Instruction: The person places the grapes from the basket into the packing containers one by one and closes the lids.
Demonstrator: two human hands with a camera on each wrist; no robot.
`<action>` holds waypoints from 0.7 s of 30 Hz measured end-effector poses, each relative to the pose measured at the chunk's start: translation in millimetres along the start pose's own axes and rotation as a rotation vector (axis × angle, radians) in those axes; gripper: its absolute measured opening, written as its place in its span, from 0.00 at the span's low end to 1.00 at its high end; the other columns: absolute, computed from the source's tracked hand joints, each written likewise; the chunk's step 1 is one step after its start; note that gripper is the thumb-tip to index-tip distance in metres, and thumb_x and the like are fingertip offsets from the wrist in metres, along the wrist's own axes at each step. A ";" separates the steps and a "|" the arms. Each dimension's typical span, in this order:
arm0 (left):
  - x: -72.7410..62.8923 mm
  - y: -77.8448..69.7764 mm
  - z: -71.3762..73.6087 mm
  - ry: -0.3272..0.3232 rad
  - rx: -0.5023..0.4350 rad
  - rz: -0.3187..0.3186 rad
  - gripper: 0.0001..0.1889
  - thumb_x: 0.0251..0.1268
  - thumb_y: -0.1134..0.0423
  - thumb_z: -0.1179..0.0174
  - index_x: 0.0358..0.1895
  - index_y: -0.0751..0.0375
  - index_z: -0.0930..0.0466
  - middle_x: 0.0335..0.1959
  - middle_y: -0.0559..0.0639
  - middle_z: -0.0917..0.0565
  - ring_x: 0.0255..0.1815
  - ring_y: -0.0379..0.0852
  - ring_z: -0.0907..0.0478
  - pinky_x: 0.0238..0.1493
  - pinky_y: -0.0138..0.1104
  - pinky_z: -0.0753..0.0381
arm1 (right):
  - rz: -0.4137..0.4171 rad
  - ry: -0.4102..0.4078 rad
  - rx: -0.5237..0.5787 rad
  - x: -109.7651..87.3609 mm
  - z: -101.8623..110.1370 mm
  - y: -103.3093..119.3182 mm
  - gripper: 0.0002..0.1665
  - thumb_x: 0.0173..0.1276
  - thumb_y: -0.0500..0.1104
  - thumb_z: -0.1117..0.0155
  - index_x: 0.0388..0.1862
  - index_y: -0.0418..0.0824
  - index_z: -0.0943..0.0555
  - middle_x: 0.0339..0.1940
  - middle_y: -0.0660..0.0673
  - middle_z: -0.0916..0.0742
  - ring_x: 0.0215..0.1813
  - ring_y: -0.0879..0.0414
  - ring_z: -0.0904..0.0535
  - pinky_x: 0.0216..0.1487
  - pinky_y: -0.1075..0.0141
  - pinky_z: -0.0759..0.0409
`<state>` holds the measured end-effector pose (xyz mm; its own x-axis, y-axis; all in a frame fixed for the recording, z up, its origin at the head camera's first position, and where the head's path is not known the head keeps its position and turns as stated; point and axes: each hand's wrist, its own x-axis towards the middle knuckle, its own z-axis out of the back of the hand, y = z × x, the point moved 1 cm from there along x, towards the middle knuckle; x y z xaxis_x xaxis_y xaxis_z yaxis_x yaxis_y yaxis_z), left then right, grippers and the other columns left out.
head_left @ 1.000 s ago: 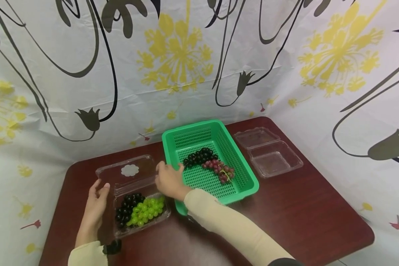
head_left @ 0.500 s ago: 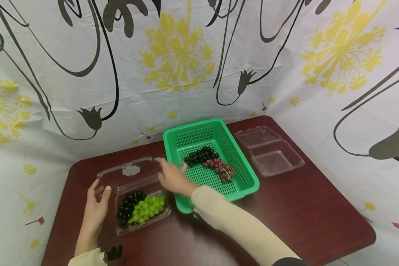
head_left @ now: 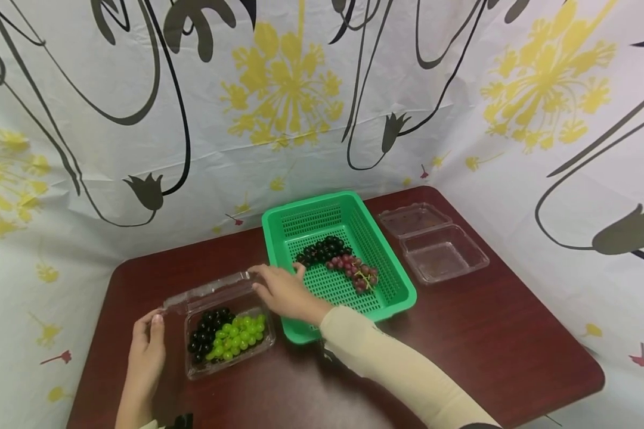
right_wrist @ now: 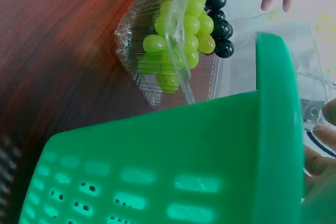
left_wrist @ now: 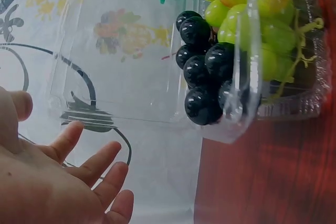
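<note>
A clear plastic clamshell box [head_left: 204,374] stands on the left of the table, its hinged lid [head_left: 206,292] raised. Black grapes [head_left: 209,330] and green grapes [head_left: 238,336] lie side by side in its base. At the lid's left corner is my left hand [head_left: 146,351]; the left wrist view has its fingers [left_wrist: 100,161] extended and spread, close by the lid's edge. My right hand [head_left: 284,292] touches the lid's right corner with its fingertips, over the green basket's left rim. The basket partly hides this hand in the right wrist view.
The green plastic basket [head_left: 402,298] holds a bunch of black grapes [head_left: 324,250] and a bunch of red grapes [head_left: 354,273]. Another clear clamshell box [head_left: 440,262] lies open at the back right. A patterned sheet [head_left: 300,149] hangs behind the dark red table [head_left: 488,345].
The lid has tipped forward, from leaning back to nearly edge-on in the head view. Both hands have moved with its corners, the left one slightly lower. The grapes have stayed put.
</note>
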<state>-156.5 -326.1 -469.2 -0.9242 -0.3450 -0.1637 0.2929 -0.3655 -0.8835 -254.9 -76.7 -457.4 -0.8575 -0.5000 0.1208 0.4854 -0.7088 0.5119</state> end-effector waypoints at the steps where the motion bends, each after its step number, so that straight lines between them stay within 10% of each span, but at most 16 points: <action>1: -1.2 1.2 0.1 -0.008 0.006 0.007 0.33 0.78 0.46 0.73 0.73 0.69 0.54 0.74 0.74 0.52 0.75 0.71 0.55 0.69 0.65 0.51 | 0.010 -0.009 -0.025 -1.2 0.2 0.2 0.22 0.75 0.54 0.49 0.65 0.54 0.30 0.55 0.56 0.16 0.59 0.59 0.22 0.68 0.42 0.51; 13: 6.2 73.8 -9.3 -0.152 0.136 -0.076 0.26 0.74 0.41 0.60 0.65 0.51 0.37 0.62 0.58 0.33 0.66 0.61 0.38 0.51 0.51 0.32 | 0.218 -0.098 -0.332 -20.0 1.6 6.1 0.09 0.73 0.56 0.45 0.45 0.58 0.19 0.46 0.59 0.15 0.52 0.61 0.22 0.67 0.42 0.43; 21: -28.5 38.6 -11.4 -0.088 0.095 -0.024 0.25 0.78 0.50 0.59 0.64 0.67 0.40 0.66 0.69 0.37 0.70 0.69 0.43 0.59 0.63 0.39 | 0.286 -0.076 -0.435 -31.6 -1.7 6.1 0.08 0.72 0.56 0.44 0.42 0.60 0.19 0.45 0.61 0.15 0.52 0.62 0.23 0.68 0.41 0.43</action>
<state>-121.7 -320.5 -503.7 -0.9074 -0.4080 -0.1005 0.2970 -0.4537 -0.8402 -224.6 -66.1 -459.5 -0.6824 -0.6778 0.2739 0.7140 -0.6983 0.0509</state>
